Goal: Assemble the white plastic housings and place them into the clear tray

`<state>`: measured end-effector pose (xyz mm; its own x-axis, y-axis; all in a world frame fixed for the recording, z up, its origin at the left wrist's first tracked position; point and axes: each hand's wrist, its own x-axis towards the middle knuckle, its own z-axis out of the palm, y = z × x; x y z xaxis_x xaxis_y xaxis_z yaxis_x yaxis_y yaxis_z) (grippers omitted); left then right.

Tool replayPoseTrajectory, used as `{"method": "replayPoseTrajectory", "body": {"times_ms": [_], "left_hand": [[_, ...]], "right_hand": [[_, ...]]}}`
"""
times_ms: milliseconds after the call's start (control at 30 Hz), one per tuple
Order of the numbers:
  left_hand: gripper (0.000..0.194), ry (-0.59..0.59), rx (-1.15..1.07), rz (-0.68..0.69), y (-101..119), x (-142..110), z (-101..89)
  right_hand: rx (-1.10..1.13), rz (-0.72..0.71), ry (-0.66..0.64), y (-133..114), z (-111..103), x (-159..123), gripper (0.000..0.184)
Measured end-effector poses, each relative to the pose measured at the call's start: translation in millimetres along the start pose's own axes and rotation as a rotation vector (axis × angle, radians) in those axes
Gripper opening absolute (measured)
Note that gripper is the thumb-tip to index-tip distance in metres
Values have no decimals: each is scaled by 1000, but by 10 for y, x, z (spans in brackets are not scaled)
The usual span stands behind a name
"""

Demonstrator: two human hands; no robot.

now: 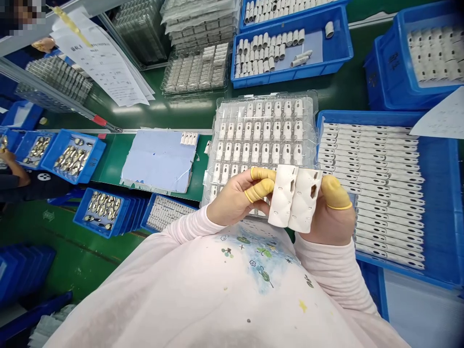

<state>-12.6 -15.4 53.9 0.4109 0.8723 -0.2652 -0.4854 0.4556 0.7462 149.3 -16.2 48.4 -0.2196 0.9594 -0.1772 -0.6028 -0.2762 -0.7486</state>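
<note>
Two white shell-like pieces [305,200] with oval holes and small slots stand side by side between my hands, above the near edge of a clear blister tray. My left hand [242,193], with yellow finger cots, pinches the left piece at its edge. On the other side, my right hand [335,212] is closed on the right piece, its yellow-covered thumb along the edge; its other fingers are mostly hidden behind. Rows of similar, smaller-looking white pieces fill most pockets of the clear tray [314,104], and a few pockets at its upper left are bare.
A large blue bin [444,193] at right holds rows of white pieces. Another blue bin [290,77] with white pieces stands behind the tray. A blue-grey board [155,159] lies left. Stacked clear trays [199,72] and hanging papers [97,58] are farther back. A co-worker's arm [16,169] shows far left.
</note>
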Motion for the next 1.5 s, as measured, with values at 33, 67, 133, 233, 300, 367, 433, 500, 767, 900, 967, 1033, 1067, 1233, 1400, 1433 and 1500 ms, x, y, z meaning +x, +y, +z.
{"method": "replayPoseTrajectory", "body": {"times_ms": [33, 67, 133, 233, 300, 367, 433, 500, 767, 900, 967, 1033, 1067, 1233, 1400, 1433, 1500], "left_hand": [[48, 13, -18, -12, 4, 0, -1], [47, 24, -38, -25, 9, 2, -2], [43, 38, -73, -51, 24, 14, 0], [44, 22, -86, -63, 54, 39, 21], [50, 5, -73, -48, 79, 51, 47], [53, -2, -65, -32, 104, 59, 74], [53, 8, -71, -19, 124, 67, 92], [50, 25, -88, -12, 137, 79, 98], [20, 101, -253, -119, 89, 177, 58], [17, 164, -388, -180, 71, 228, 74], [24, 212, -464, -229, 97, 242, 106], [31, 257, -544, -288, 144, 250, 150], [35, 275, -581, -318, 172, 252, 173], [47, 342, -706, -383, 275, 259, 252], [48, 397, -766, -370, 278, 267, 253], [48, 406, -771, -363, 271, 268, 249], [48, 413, -778, -351, 256, 270, 237]], "right_hand": [[-3, -10, -23, -8, 9, 5, 41], [-4, -19, -43, -15, 17, 11, 42], [7, -27, -29, -22, 32, 28, 39], [14, -24, 105, -23, 48, 57, 37], [15, -22, 153, -24, 58, 75, 39], [32, -20, 137, -27, 68, 92, 38], [55, -16, 103, -30, 79, 108, 37], [65, -2, 90, -30, 86, 124, 39], [26, -5, 203, 9, 82, 176, 52], [58, -17, 200, 34, 72, 191, 51], [96, -11, 191, 42, 62, 205, 51], [129, -19, 149, 53, 35, 226, 51], [137, -22, 117, 61, 13, 238, 52], [177, 13, 24, 138, -145, 293, 39], [258, 74, 27, 237, -243, 328, 27], [271, 78, 26, 252, -252, 334, 26], [304, 78, 32, 277, -266, 345, 23]]}}
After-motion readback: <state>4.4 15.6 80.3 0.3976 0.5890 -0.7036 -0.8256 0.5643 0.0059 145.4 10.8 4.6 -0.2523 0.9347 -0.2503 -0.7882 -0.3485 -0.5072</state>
